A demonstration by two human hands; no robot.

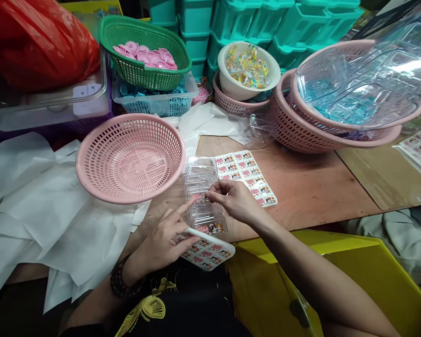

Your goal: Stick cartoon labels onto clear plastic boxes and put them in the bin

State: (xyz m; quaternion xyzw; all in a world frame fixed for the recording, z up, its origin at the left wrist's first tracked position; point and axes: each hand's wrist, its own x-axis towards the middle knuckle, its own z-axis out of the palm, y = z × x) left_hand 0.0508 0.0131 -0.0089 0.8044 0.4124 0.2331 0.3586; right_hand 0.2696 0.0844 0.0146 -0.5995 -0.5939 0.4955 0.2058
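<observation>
My left hand grips a sheet of stickers printed with cartoon cats and pink lettering. Its index finger reaches out to a sticker on one of the clear plastic boxes. At that sticker's right end, the thumb and forefinger of my right hand are pinched together and partly cover it. Several of these boxes lie overlapped in a row on the table. The nearest box bears a cat sticker. Behind my right hand, another sticker sheet lies flat.
A pink basket stands left of the boxes, above loose white paper. Behind are a green basket of pink pieces, a white bowl of small packets, and pink baskets with clear plastic. Teal bins are stacked at the back.
</observation>
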